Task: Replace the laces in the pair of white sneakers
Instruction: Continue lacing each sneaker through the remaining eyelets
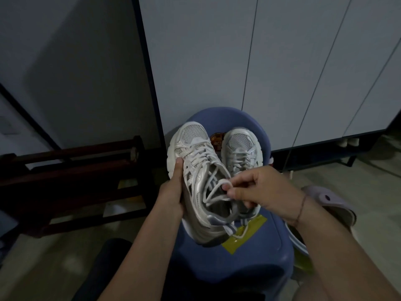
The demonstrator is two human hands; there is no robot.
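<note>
Nearest, a blue stool (234, 270) patched with yellow tape (247, 233); dark rack (71, 170) left, slipper (332, 200) right. On the stool, two sneakers lengthwise, toes pointing away. Left grip (171, 192) clasping the nearer sneaker (198, 192) along its left side; right grip (264, 190) pinching its lace (217, 185) over the opening. Second sneaker (240, 142) beyond, heel hidden. Cabinet doors (271, 61) behind.
</note>
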